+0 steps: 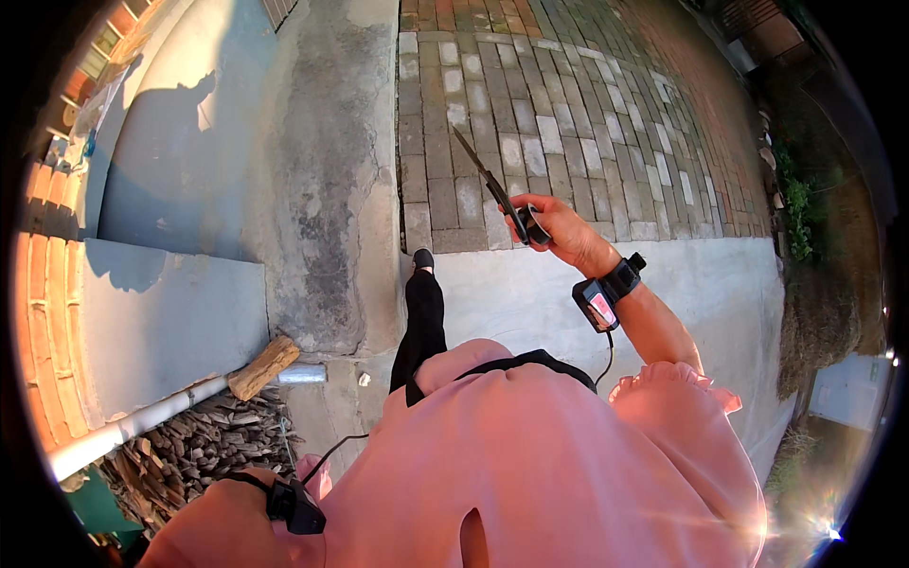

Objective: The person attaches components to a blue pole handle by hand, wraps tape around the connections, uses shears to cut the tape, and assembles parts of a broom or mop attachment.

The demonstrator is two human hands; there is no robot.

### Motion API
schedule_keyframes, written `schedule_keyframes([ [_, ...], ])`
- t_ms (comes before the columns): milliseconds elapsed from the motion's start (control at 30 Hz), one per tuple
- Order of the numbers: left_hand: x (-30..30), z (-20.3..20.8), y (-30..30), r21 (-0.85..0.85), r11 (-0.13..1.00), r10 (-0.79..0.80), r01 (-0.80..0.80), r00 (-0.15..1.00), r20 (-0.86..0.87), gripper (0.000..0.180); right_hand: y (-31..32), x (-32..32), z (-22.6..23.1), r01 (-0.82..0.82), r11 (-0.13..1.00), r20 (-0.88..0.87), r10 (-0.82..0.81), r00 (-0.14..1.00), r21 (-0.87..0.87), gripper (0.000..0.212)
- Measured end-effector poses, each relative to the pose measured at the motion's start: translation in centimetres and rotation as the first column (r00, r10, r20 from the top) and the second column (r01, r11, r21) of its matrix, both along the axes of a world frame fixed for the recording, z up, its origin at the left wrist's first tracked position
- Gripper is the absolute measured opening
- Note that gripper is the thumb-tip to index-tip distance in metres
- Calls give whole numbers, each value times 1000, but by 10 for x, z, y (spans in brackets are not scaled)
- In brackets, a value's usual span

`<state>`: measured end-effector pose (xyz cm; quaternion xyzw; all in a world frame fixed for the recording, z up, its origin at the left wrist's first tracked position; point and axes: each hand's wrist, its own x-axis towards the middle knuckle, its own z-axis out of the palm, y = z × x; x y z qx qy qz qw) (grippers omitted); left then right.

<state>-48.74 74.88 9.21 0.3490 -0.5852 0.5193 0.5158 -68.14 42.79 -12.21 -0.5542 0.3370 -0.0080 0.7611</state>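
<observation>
In front of me and to the right, my right hand (554, 230) is closed around the dark handles of what looks like a pair of scissors (493, 186). The long, narrow blade end points away and to the left, above the paving. One black loop bulges beside my fingers. A black strap with a small boxy device (602, 301) circles my right wrist. At the lower left shows part of my left arm (227, 506), with another black device (295, 506) strapped on it. My left hand itself does not show.
Paving bricks (530, 133) lie ahead, bordered by concrete. A concrete strip (327, 189) runs along the left beside a grey wall. At lower left are a stack of split wood (204, 445), a wood chunk (263, 367) and a white pipe (142, 426). Plants (798, 204) grow at far right.
</observation>
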Motion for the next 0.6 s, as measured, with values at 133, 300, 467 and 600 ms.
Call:
schedule_keyframes([
  [133, 103, -82, -83, 615, 742, 219, 266, 771, -598, 30, -81, 65, 4, 44, 996, -40, -47, 998, -71, 31],
  [300, 183, -174, -223, 397, 496, 571, 772, 55, -819, 17, -185, 122, 30, -12, 978, -33, 5, 999, -209, 35],
  [467, 251, -221, -336, 295, 296, 654, 908, 32, -755, 19, -287, 193, 47, -72, 972, -87, 53, 995, -224, 38],
  [600, 308, -220, -444, 222, 319, 594, 921, -12, -805, 18, -392, 261, 28, -116, 974, -40, 111, 993, -193, 46],
])
